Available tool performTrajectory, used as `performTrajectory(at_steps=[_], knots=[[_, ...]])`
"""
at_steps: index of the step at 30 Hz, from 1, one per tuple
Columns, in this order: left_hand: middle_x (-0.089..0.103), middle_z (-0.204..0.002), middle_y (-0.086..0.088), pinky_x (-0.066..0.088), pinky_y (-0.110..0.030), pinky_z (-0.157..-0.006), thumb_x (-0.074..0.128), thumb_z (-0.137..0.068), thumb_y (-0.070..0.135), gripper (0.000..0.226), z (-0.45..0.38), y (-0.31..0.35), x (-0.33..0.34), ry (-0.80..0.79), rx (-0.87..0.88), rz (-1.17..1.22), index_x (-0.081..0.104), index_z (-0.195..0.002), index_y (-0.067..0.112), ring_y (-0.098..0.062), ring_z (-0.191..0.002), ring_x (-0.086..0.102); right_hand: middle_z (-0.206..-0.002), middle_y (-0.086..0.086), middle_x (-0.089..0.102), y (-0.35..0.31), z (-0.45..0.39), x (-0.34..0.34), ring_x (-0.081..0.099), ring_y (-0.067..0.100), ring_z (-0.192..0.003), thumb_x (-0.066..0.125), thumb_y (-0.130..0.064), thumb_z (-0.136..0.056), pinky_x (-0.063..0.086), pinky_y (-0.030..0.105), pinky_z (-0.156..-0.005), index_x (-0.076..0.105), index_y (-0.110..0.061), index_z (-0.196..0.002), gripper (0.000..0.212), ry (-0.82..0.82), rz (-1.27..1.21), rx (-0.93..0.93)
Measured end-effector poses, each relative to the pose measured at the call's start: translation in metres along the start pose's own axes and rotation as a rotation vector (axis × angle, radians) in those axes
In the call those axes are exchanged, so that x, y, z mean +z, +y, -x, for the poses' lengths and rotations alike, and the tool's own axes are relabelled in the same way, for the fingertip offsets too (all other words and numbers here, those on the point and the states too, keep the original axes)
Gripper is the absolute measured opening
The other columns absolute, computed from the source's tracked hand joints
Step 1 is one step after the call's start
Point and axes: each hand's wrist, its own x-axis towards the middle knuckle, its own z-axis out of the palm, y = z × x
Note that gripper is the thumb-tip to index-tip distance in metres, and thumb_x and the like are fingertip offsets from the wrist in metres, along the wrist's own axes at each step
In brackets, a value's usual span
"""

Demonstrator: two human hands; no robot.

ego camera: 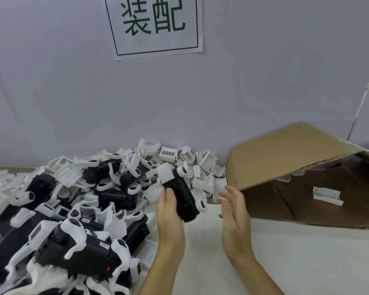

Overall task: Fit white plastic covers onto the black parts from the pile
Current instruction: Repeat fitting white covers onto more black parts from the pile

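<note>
Holding a long black plastic part (184, 199) with a white plastic cover (166, 173) on its far end, the left hand (168, 211) has its grip curled round the part, above the white-covered bench (264, 252). Right hand (232, 206) hovers just right of the part, fingers straight, holding nothing. Black-and-white parts pile (73, 209) lies left of the part; brown cardboard box (307, 167) right.

Bare white tabletop (285, 252) between heaped pile (73, 209) leftward and cardboard box (307, 177) rightward.
</note>
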Motion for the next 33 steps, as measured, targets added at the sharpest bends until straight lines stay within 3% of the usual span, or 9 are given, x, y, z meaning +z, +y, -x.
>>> performTrajectory(at_steps=[2,5,9,13,18,21,23,28,33], knots=[[0.075,-0.086,0.004,0.055,-0.027,-0.068,0.061,-0.094,0.033,0.018,-0.004,0.002,-0.004,0.021,-0.201,0.163,0.07,-0.101,0.019,-0.011,-0.08,0.071,-0.113,-0.01,0.066,0.0,0.0,0.0,0.062,0.005,-0.107,0.044,-0.036,-0.092,0.049,0.029,-0.086,0.056,-0.033,-0.119,0.029,-0.011,0.033,0.029],[0.07,-0.077,-0.001,0.052,-0.033,-0.066,0.079,-0.082,0.026,0.031,-0.008,0.0,-0.005,0.138,-0.267,0.018,0.062,-0.102,0.009,-0.018,-0.073,0.067,-0.096,-0.012,0.071,0.001,-0.001,-0.001,0.065,0.004,-0.094,0.045,-0.017,-0.101,0.047,0.022,-0.074,0.066,-0.028,-0.105,0.024,-0.062,0.088,0.059],[0.065,-0.073,-0.003,0.05,-0.032,-0.067,0.069,-0.091,0.028,0.034,-0.009,0.002,-0.003,0.127,-0.312,0.162,0.05,-0.108,0.006,-0.015,-0.066,0.063,-0.075,0.003,0.072,0.001,0.001,0.001,0.066,0.014,-0.069,0.039,0.005,-0.099,0.046,0.025,-0.063,0.071,-0.017,-0.092,0.039,-0.167,0.106,0.146],[0.074,-0.102,-0.011,0.054,-0.033,-0.078,0.056,-0.098,0.03,0.036,-0.007,0.006,-0.002,-0.033,-0.327,0.317,0.061,-0.123,0.004,-0.021,-0.089,0.072,-0.08,0.009,0.075,-0.005,0.001,0.005,0.071,0.026,-0.072,0.05,-0.009,-0.095,0.048,0.032,-0.065,0.067,-0.015,-0.108,0.022,-0.335,-0.004,0.243],[0.068,-0.104,-0.015,0.053,-0.032,-0.076,0.051,-0.101,0.008,0.015,-0.007,0.001,-0.002,0.0,-0.262,0.169,0.059,-0.114,0.007,-0.026,-0.092,0.068,-0.093,0.004,0.075,-0.01,0.003,0.004,0.074,0.029,-0.079,0.059,-0.032,-0.081,0.048,0.031,-0.066,0.062,-0.023,-0.118,0.038,-0.431,-0.112,0.311],[0.068,-0.097,-0.011,0.054,-0.042,-0.08,0.053,-0.1,0.005,0.016,-0.007,-0.001,-0.004,-0.033,-0.216,0.07,0.063,-0.111,0.012,-0.033,-0.088,0.064,-0.085,0.004,0.075,-0.011,0.003,0.005,0.073,0.03,-0.075,0.065,-0.027,-0.096,0.049,0.031,-0.064,0.066,-0.022,-0.114,0.019,-0.391,-0.113,0.304],[0.069,-0.098,-0.013,0.052,-0.048,-0.077,0.055,-0.1,0.006,0.015,-0.006,-0.002,-0.005,-0.065,-0.202,0.027,0.064,-0.109,0.014,-0.034,-0.073,0.059,-0.085,0.005,0.076,-0.011,0.003,0.006,0.073,0.031,-0.075,0.061,-0.023,-0.098,0.052,0.03,-0.064,0.068,-0.023,-0.109,0.013,-0.363,-0.071,0.301],[0.077,-0.087,0.001,0.057,-0.03,-0.07,0.054,-0.1,0.004,0.019,-0.005,-0.004,-0.005,-0.108,-0.169,-0.024,0.065,-0.107,0.018,-0.02,-0.084,0.073,-0.081,0.004,0.076,-0.008,0.003,0.004,0.071,0.018,-0.071,0.06,-0.011,-0.098,0.055,0.028,-0.065,0.071,-0.014,-0.1,0.012,-0.344,-0.038,0.289],[0.075,-0.076,0.004,0.054,-0.034,-0.069,0.053,-0.1,0.005,0.02,-0.005,-0.005,-0.004,-0.065,-0.146,-0.043,0.066,-0.103,0.02,-0.019,-0.073,0.07,-0.087,0.011,0.077,-0.006,0.002,0.004,0.074,0.029,-0.08,0.06,-0.006,-0.098,0.059,0.035,-0.072,0.072,-0.01,-0.104,0.014,-0.364,-0.091,0.295]])
